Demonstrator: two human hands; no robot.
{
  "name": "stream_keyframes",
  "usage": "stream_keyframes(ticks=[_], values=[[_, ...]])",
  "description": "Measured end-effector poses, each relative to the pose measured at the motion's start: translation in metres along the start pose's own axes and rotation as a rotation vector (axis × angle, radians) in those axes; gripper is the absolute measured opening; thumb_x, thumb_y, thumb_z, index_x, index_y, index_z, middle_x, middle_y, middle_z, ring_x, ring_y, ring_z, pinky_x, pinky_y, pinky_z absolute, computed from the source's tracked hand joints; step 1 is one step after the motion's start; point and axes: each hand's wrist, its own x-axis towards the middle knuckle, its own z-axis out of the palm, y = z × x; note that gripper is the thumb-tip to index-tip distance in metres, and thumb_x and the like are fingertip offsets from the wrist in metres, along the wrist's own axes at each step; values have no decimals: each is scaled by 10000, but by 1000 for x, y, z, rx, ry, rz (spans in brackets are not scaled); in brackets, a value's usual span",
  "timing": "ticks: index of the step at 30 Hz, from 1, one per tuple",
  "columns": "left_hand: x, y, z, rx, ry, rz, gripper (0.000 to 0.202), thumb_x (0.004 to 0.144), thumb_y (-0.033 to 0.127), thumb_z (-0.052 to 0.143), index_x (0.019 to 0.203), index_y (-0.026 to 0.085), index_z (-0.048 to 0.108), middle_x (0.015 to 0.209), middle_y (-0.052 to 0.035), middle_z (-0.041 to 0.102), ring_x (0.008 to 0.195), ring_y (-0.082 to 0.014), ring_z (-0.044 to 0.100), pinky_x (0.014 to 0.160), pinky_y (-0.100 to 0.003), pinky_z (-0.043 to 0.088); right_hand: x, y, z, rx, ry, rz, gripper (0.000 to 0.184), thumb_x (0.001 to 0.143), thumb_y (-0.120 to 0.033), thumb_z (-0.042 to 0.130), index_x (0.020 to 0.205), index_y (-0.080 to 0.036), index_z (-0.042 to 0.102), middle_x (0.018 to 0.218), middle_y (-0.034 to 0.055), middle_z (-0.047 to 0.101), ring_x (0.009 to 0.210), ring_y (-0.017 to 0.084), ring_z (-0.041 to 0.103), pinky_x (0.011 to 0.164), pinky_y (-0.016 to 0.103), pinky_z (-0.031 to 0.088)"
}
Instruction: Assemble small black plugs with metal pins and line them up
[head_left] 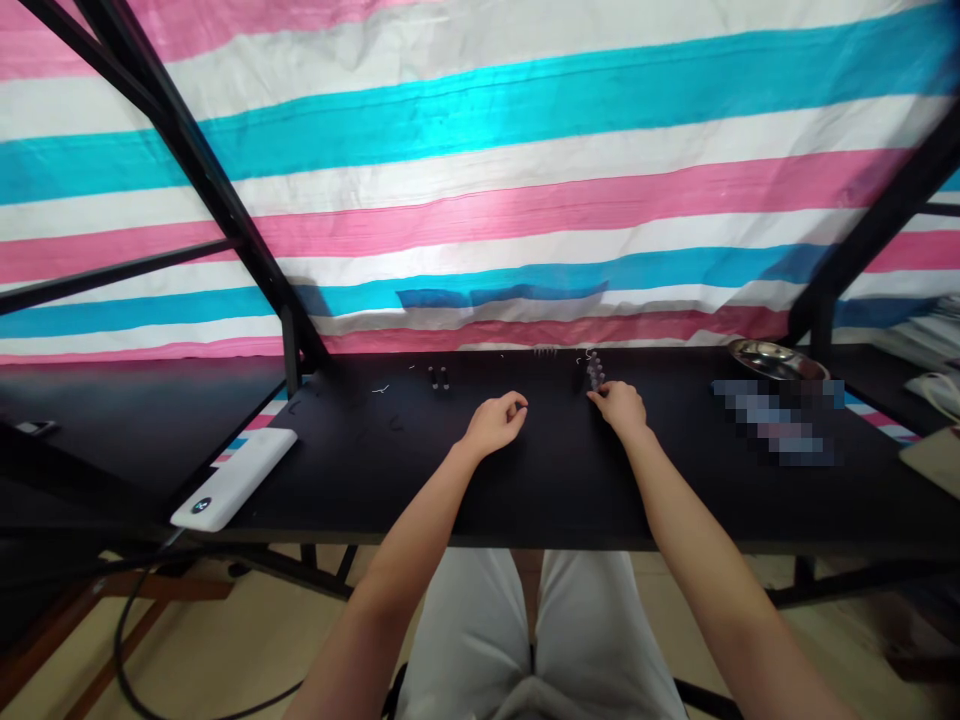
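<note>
My left hand rests on the black table with its fingers curled into a loose fist; whether anything is inside is hidden. My right hand lies a little to the right, fingers closed and reaching toward a small cluster of grey beads or caps that stands just beyond its fingertips. Two small dark upright pieces stand farther left near the back edge.
A white power bank with a cable lies at the table's left corner. A metal bowl sits at the back right beside a blurred patch. Black frame struts rise left and right before a striped tarpaulin. Tiny scraps dot the back edge.
</note>
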Motion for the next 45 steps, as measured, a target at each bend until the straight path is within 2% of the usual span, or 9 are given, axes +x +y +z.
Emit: stream_keyframes(ticks=[7, 11, 15, 22, 28, 32, 37, 41, 45], values=[[2, -1, -7, 114, 123, -174, 268, 820, 279, 460, 1065, 239, 564, 649, 15, 594, 618, -141, 560, 604, -236, 386, -10, -3, -3, -73, -43, -92, 240, 758, -380, 575, 825, -171, 675, 823, 131, 659, 751, 232, 632, 626, 297, 440], [4, -11, -20, 180, 250, -397, 589, 803, 266, 493, 1361, 215, 312, 710, -34, 635, 663, -184, 601, 641, -263, 403, -21, -15, -6, 8, -132, -249, 279, 785, -400, 530, 660, -181, 651, 623, 76, 630, 618, 175, 599, 566, 255, 398], [4, -29, -33, 252, 319, -569, 783, 777, 253, 523, 1436, 173, 108, 762, -97, 649, 690, -230, 625, 696, -320, 422, -29, -25, -6, 79, -163, -419, 318, 812, -406, 481, 611, -196, 611, 559, 37, 599, 552, 143, 553, 540, 237, 358], [4, -43, -43, 274, 260, -659, 679, 813, 260, 469, 1425, 205, 180, 1042, -194, 605, 869, -323, 616, 769, -419, 413, -33, -30, -2, 186, -148, -581, 302, 816, -414, 463, 643, -203, 593, 581, 6, 587, 532, 120, 509, 528, 228, 325], [7, -55, -42, 234, 415, -601, 270, 843, 240, 441, 1105, 226, 501, 1019, -131, 602, 874, -256, 607, 739, -343, 415, -37, -31, -2, 253, -138, -611, 333, 816, -443, 447, 629, -199, 575, 548, -1, 551, 505, 116, 473, 542, 235, 347], [12, -57, -34, -123, 468, -536, 111, 817, 206, 466, 927, 210, 480, 763, -21, 603, 654, -134, 582, 596, -231, 412, -38, -33, 2, 420, -148, -605, 355, 819, -477, 439, 643, -195, 564, 555, 2, 547, 525, 119, 479, 554, 239, 383], [15, -30, -18, -732, 270, -438, 183, 763, 249, 529, 880, 198, 398, 822, 18, 588, 357, -10, 405, 371, -145, 252, -38, -40, 14, 824, -192, -551, 365, 765, -506, 523, 943, -190, 562, 713, -7, 576, 522, 97, 496, 533, 246, 426], [13, -7, -5, -854, 105, -328, 214, 733, 243, 564, 853, 190, 395, 819, 16, 587, 344, -5, 427, 356, -142, 260, -41, -50, 16, 1038, -262, -502, 479, 726, -527, 563, 1065, -195, 503, 803, -7, 565, 460, 65, 473, 426, 220, 387], [10, 2, 4, -842, 11, -228, 228, 721, 250, 587, 830, 178, 400, 802, 16, 587, 354, -4, 440, 375, -150, 311, -46, -56, 13, 1111, -286, -481, 412, 712, -531, 580, 926, -181, 550, 717, -12, 575, 421, 56, 457, 371, 199, 335]])
